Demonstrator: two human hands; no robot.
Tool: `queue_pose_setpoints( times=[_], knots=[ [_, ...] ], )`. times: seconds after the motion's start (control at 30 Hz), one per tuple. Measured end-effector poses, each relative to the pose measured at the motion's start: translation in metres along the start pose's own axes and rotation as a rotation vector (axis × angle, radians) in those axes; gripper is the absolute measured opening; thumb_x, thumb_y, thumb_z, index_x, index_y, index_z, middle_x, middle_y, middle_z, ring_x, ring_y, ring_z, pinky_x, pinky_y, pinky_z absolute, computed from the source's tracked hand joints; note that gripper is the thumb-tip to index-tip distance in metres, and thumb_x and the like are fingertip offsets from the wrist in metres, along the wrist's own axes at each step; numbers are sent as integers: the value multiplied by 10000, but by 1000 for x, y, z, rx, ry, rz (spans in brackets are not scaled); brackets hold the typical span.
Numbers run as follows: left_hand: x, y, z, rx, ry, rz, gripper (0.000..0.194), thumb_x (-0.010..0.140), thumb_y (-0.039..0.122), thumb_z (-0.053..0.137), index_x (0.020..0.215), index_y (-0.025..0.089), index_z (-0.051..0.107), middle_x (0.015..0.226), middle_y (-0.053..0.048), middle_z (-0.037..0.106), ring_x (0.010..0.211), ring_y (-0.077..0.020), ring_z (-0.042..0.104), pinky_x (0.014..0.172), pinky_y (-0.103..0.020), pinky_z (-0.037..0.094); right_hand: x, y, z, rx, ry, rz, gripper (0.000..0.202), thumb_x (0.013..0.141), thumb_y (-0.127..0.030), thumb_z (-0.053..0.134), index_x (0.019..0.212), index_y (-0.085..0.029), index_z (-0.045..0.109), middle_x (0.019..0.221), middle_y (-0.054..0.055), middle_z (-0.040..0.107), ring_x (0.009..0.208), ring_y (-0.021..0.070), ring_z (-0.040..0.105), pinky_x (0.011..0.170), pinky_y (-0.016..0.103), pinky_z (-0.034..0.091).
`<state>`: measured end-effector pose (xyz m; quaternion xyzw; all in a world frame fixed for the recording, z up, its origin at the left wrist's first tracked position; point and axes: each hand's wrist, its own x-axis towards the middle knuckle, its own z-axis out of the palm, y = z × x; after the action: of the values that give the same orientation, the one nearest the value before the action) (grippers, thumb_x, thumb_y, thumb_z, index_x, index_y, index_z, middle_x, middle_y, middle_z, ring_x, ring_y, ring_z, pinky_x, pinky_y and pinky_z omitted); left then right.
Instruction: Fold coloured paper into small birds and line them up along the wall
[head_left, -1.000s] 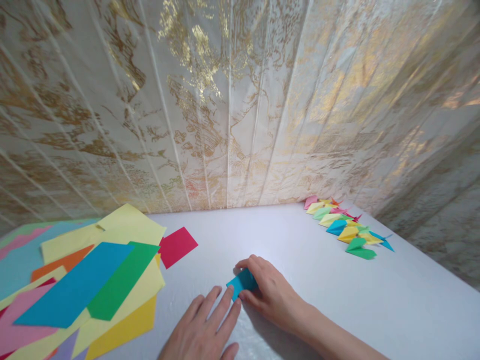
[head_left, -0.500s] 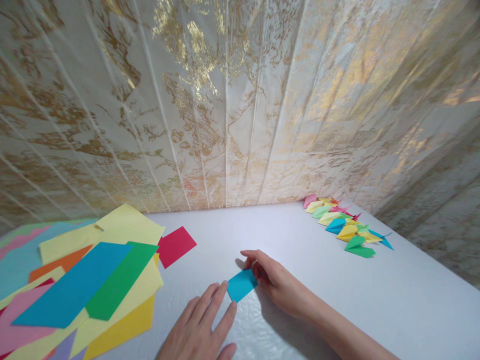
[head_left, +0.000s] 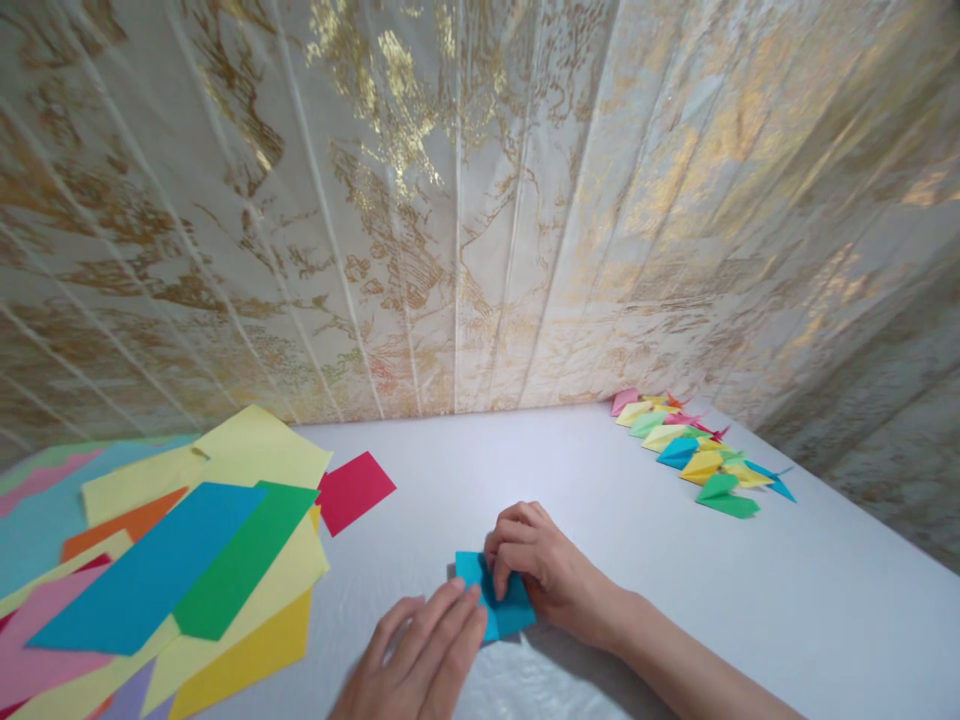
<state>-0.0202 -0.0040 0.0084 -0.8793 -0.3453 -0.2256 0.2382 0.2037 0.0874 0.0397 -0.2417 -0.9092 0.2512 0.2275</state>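
A small blue sheet of origami paper (head_left: 512, 612) lies on the table, opened out and showing a crease. My right hand (head_left: 536, 565) is over its upper right part, fingers curled and closed on the paper; the thumb is mostly hidden. At the lower left edge of the sheet, my left hand (head_left: 427, 650) lies with its fingers stretched out close together, the fingertips resting on the paper. Its thumb is out of sight.
A spread pile of coloured paper (head_left: 247, 450) covers the left side, with a red square (head_left: 356, 493) at its right edge. Several folded paper cranes (head_left: 726, 495) stand in rows at the back right of the white table (head_left: 847, 590). A gold-patterned curtain (head_left: 420, 250) hangs behind.
The blue paper has gone from a smaller folded rectangle to a larger opened piece. My right fingers have curled over it, and my left fingers have drawn together and moved slightly right.
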Motion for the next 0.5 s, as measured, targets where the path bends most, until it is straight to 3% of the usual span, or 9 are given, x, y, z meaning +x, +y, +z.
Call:
queue_pose_setpoints(
  times=[0.07, 0.13, 0.27, 0.4, 0.5],
  knots=[
    [-4, 3, 7, 3, 2, -14, 336, 1052, 272, 372, 1180, 241, 681, 1259, 23, 712, 1255, -174, 529, 1100, -321, 313, -2, -3, -9, -27, -48, -17, 332, 795, 78, 515, 825, -214, 671, 994, 14, 715, 1011, 197, 563, 935, 364, 385],
    [-10, 7, 14, 0, 124, -102, 369, 1057, 268, 339, 1078, 239, 707, 1208, 5, 730, 1246, -195, 533, 1134, -374, 274, -6, -6, -21, -34, -121, -32, 357, 808, 63, 520, 930, -220, 700, 1101, 34, 714, 1066, 210, 556, 952, 373, 395],
    [-13, 13, 24, 3, 58, -93, 389, 1052, 374, 353, 1104, 218, 705, 1251, -22, 704, 1253, -208, 525, 1097, -360, 319, -18, -7, -35, 14, -204, -4, 221, 937, -115, 570, 1009, -231, 744, 1138, 78, 702, 1026, 216, 578, 927, 371, 434],
    [-11, 17, 25, -19, 173, -113, 385, 1057, 273, 322, 1068, 222, 704, 1138, -12, 728, 1100, -176, 596, 1077, -346, 344, -26, -4, -28, 82, -177, -2, 216, 998, -321, 586, 974, -221, 776, 1019, 82, 700, 933, 199, 601, 906, 353, 440],
    [-12, 17, 17, -48, 96, -55, 299, 1021, 185, 413, 1104, 244, 693, 1064, 1, 737, 986, -148, 630, 1006, -288, 417, -25, -6, -18, 140, -149, 53, 227, 995, -352, 595, 949, -217, 772, 973, 68, 684, 917, 190, 605, 890, 332, 440]
  ],
)
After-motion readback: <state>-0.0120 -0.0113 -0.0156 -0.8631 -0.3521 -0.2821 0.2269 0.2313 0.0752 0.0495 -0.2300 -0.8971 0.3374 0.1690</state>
